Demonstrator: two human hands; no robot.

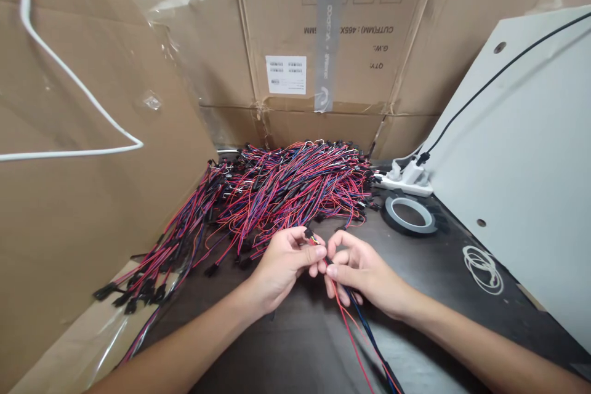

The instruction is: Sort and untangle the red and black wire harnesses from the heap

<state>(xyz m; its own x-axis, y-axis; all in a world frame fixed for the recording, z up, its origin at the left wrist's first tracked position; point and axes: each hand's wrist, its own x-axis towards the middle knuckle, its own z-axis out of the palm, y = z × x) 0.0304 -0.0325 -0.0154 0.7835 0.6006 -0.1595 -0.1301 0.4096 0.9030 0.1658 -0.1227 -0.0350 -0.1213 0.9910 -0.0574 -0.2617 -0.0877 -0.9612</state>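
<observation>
My left hand and my right hand meet over the dark table, both pinching the same thin cable. This held cable has red, blue and black wires and runs from my fingers down toward me. Its small black connector end sticks up between my left thumb and fingers. Just beyond my hands lies a big heap of similar red, blue and black wire harnesses, spreading left toward a row of black connectors.
Cardboard sheets wall in the left and back. A white panel leans at the right with a black cord on it. A roll of tape, a white power strip and white loops lie at the right.
</observation>
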